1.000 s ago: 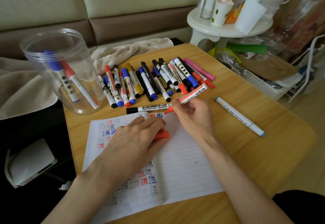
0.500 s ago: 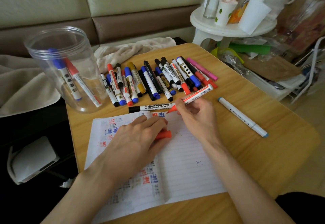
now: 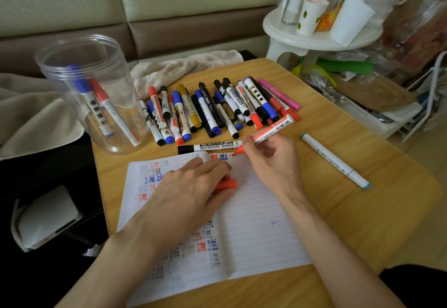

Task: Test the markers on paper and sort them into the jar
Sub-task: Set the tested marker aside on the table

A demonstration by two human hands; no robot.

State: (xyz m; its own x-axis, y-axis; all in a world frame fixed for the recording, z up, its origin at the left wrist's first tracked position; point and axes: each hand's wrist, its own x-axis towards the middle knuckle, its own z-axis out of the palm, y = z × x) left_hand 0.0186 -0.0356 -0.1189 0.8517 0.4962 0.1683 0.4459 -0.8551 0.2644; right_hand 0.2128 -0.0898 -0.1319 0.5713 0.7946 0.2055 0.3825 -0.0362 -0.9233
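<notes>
Right hand at the top edge of the paper, wrist low, fingers curled tight round the red marker. Marker slanted: tip down on the paper's top edge, long axis running up and right, away from the person. Left hand palm-down on the paper, fingers folded round the red cap. Only the cap's end shows. Jar stands on the counter, beyond the paper's far left corner.

The left hand covers most of the red cap; only its end at 3 o'clock shows. Script on the paper is blurred, unreadable. The right hand hides the 3 o'clock end of the black marker.
</notes>
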